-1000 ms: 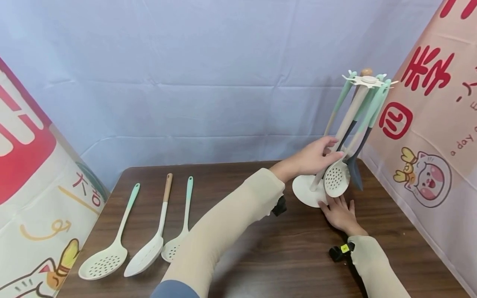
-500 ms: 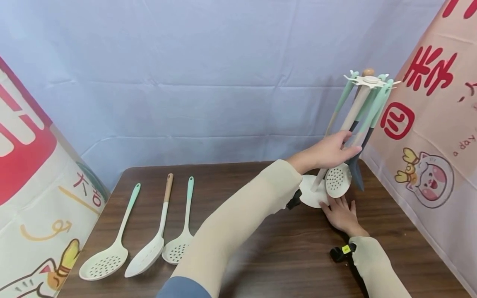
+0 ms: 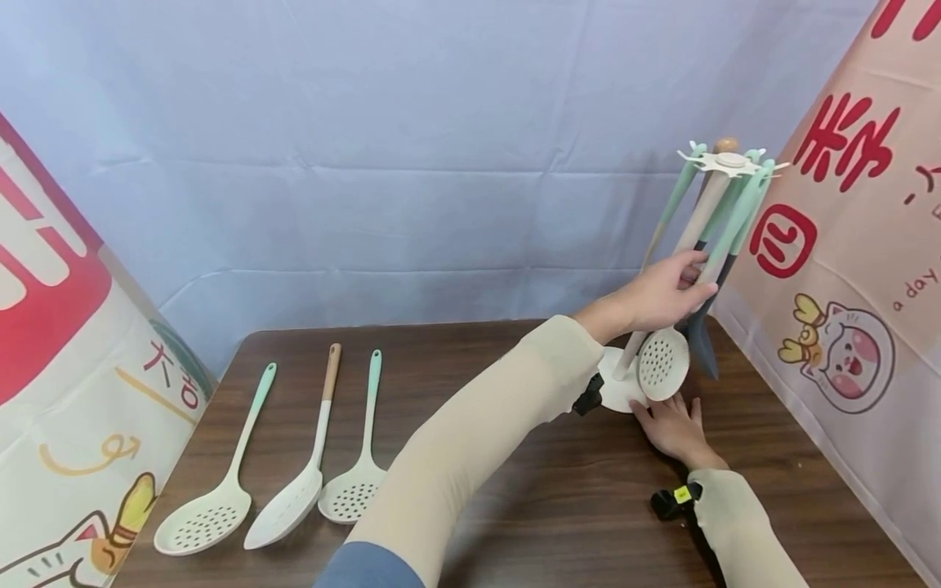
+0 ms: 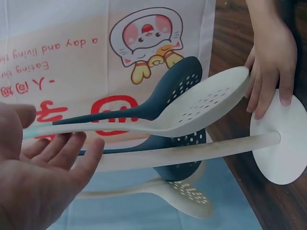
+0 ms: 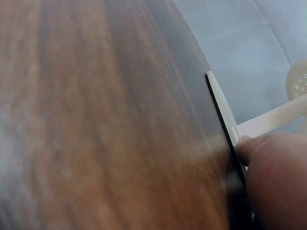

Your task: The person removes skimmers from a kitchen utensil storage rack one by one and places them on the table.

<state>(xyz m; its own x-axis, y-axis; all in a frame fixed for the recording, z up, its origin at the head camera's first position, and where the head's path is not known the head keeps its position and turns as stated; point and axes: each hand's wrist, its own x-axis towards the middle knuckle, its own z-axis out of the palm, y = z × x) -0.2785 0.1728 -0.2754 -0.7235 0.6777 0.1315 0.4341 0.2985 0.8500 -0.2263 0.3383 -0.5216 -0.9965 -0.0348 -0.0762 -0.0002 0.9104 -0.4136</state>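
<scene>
A white utensil stand [image 3: 616, 394] with a round base and a pronged top stands at the right of the table, several utensils hanging from it. My left hand [image 3: 665, 292] reaches across and pinches the handle of a white slotted spoon [image 3: 663, 364] with a mint-green upper end. In the left wrist view, the thumb lies above that handle and the fingers beneath. Dark slotted utensils [image 4: 180, 84] hang behind the white slotted spoon [image 4: 211, 103]. My right hand [image 3: 675, 429] rests on the base's near edge with its fingers extended; the right wrist view shows only part of it.
Three white utensils lie at the left of the brown table [image 3: 559, 506]: a skimmer with a mint handle [image 3: 206, 518], a wooden-ended spoon [image 3: 294, 498] and a smaller skimmer [image 3: 351, 492]. A pale blue cloth [image 3: 441, 163] hangs behind; printed cloths [image 3: 845, 245] flank the table.
My left hand has moved right, from beside the stand's pole to the white slotted spoon's handle, and pinches it. The spoon's head has shifted slightly left. My right hand stays on the base.
</scene>
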